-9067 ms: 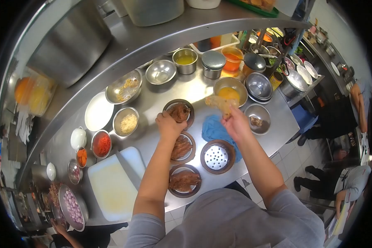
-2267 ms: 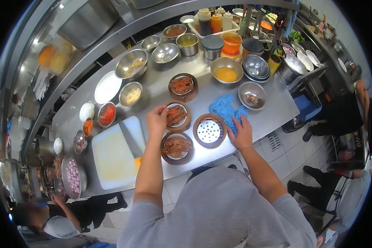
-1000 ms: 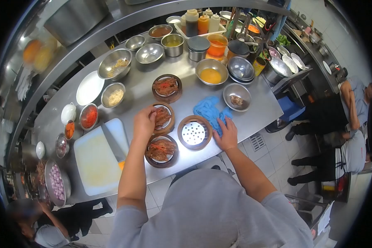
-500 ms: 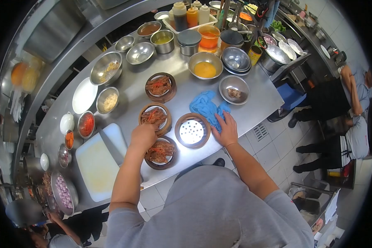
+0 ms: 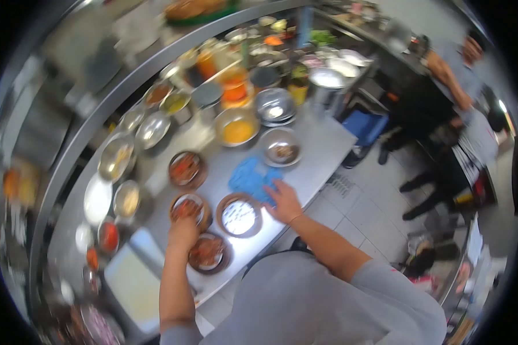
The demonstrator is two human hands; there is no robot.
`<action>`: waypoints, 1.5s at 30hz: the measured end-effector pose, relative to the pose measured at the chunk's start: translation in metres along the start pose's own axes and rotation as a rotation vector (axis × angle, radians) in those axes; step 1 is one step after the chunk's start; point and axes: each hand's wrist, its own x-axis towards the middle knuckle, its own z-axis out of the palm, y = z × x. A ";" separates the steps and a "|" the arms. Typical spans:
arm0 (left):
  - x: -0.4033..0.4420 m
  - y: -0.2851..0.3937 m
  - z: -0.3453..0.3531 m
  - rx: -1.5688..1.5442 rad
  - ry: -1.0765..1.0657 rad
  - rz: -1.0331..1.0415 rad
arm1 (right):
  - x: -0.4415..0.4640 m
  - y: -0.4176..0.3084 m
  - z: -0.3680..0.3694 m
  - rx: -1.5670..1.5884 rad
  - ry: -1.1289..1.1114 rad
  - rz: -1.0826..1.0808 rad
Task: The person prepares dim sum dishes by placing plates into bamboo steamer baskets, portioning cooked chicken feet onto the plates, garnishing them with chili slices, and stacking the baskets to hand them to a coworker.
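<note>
Filling the middle, the bench (image 5: 322, 144) bears three filled baskets (image 5: 208, 252) in a row in from its near edge, beside a perforated basket (image 5: 239, 215). Nearer its right end, the right hand (image 5: 284, 203) spreads against a blue cloth (image 5: 250, 176); the left hand (image 5: 184, 232) dips into the middle filled basket, its pinch unclear.

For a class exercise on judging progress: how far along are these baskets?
Far round brown wooden basket: brown food topped with red, apparently done. Matching near basket: filled, topping blurred. In hand: middle basket, left hand inside. Probably remaining: the round brown wooden basket with a shiny perforated base, holding no food.
</note>
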 end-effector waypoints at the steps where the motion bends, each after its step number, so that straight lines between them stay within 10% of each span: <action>1: 0.003 -0.007 0.006 -0.023 -0.028 0.074 | 0.000 0.002 0.001 0.007 -0.001 -0.008; 12: 0.011 0.027 -0.029 -0.052 0.047 0.173 | -0.012 0.000 -0.020 0.046 -0.059 0.068; 15: 0.019 0.002 -0.011 -0.226 -0.306 -0.110 | -0.014 0.000 -0.016 0.048 -0.034 0.084; 24: -0.003 0.019 -0.016 -0.360 -0.095 -0.060 | -0.013 0.002 -0.018 0.050 -0.035 0.070; 28: -0.004 0.020 -0.002 -0.191 0.306 0.272 | -0.012 0.010 -0.010 0.020 -0.025 0.038; 34: -0.028 -0.016 0.001 0.032 0.010 -0.129 | -0.006 0.005 0.007 0.018 0.026 -0.005; 45: -0.050 -0.045 0.015 -0.371 0.289 -0.212 | 0.001 -0.018 -0.001 -0.005 -0.021 0.049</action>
